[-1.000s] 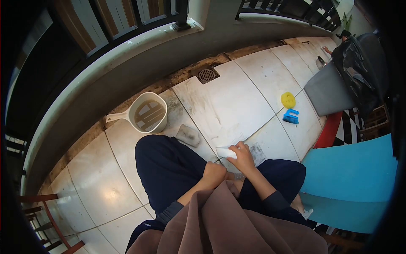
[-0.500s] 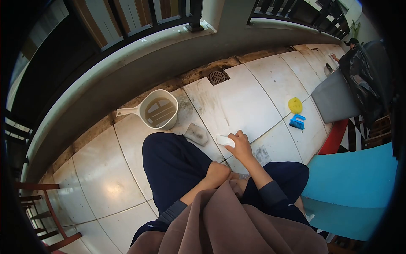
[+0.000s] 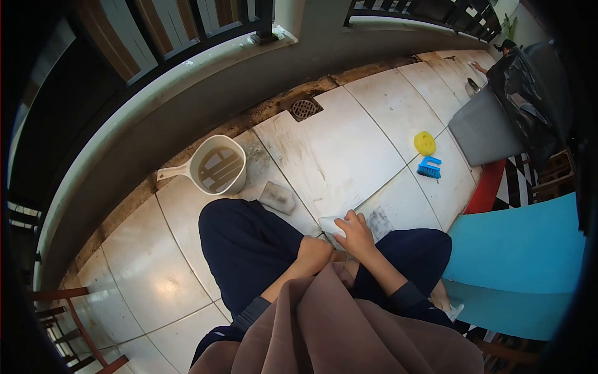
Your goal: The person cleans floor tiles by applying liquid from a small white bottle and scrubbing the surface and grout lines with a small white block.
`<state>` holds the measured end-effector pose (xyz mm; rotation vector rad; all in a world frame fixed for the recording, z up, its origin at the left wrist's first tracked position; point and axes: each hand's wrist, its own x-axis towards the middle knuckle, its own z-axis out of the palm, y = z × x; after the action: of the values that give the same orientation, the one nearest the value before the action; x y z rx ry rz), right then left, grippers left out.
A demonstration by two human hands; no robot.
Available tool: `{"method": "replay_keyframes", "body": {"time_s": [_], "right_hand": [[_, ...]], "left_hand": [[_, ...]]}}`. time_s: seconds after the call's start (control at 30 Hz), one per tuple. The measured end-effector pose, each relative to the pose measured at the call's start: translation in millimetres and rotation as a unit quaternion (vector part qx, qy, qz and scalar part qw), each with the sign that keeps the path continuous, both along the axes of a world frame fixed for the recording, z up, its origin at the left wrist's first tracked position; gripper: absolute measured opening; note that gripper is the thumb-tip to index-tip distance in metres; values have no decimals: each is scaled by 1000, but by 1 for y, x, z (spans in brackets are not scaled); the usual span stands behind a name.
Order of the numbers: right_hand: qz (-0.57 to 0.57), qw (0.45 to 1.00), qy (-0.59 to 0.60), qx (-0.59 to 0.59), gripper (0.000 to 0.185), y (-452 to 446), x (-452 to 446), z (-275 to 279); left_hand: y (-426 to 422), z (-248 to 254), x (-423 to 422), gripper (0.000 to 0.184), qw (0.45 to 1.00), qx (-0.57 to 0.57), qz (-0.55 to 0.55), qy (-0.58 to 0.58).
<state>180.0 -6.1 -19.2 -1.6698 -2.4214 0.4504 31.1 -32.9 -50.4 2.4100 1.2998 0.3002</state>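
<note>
My right hand [image 3: 357, 238] grips a white sponge block [image 3: 329, 225] against the floor tiles [image 3: 349, 162], close to a tile joint. Curled by my knee, my left hand [image 3: 315, 252] is closed; its fingers face away, so anything inside is hidden. A grey-stained sponge block [image 3: 278, 198] lies on the tiles just ahead of my leg. Beyond it stands a white dipper [image 3: 239, 182] of cloudy water, its handle pointing left. A dark smudged patch [image 3: 379, 222] marks the floor right of my right hand.
Farther right lie a yellow scourer [image 3: 425, 143] and a blue scrubbing brush [image 3: 429, 167]. A floor drain [image 3: 304, 110] sits near the low wall [image 3: 187, 118]. A grey bin [image 3: 483, 131], a blue surface [image 3: 514, 249] and a person's hand [image 3: 478, 67] are at the right.
My right hand has moved the white sponge block slightly toward me along the tiles. The camera view has shifted a little; my left hand stays by my knee.
</note>
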Motion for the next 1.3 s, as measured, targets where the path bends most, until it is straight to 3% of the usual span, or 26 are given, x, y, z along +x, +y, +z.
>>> {"method": "replay_keyframes", "body": {"time_s": [0.23, 0.37, 0.53, 0.67, 0.77, 0.9, 0.97, 1.07, 1.17, 1.3], "right_hand": [[-31, 998, -47, 25, 29, 1, 12, 1], [-6, 1000, -10, 17, 30, -17, 0, 2], [-81, 996, -12, 46, 33, -10, 13, -3], [-45, 999, 3, -6, 31, -24, -3, -5], [-70, 997, 32, -3, 30, -9, 16, -9], [-196, 980, 0, 13, 30, 34, 63, -7], [-202, 978, -37, 29, 31, 43, 76, -9], [-190, 979, -59, 40, 32, 36, 63, -6], [-110, 994, 7, 17, 33, 6, 33, -12], [-95, 995, 18, -1, 31, -1, 20, -11]], "left_hand": [[0, 5, -4, 24, 1000, -9, -13, -8], [1, 4, 0, 25, 1000, 2, -9, -20], [-2, 6, -5, 25, 1000, 2, -11, -23], [0, 8, 3, 25, 999, -33, 6, 8], [-1, 3, 0, 25, 1000, -21, -9, 10], [-3, 6, -6, 25, 999, -28, -16, -18], [-1, 4, -4, 24, 999, -20, -16, -19], [0, 3, -1, 24, 1000, -24, -12, 5], [-1, 2, 1, 24, 1000, 12, -15, -14], [-4, 5, -3, 23, 1000, 7, -20, 3]]}}
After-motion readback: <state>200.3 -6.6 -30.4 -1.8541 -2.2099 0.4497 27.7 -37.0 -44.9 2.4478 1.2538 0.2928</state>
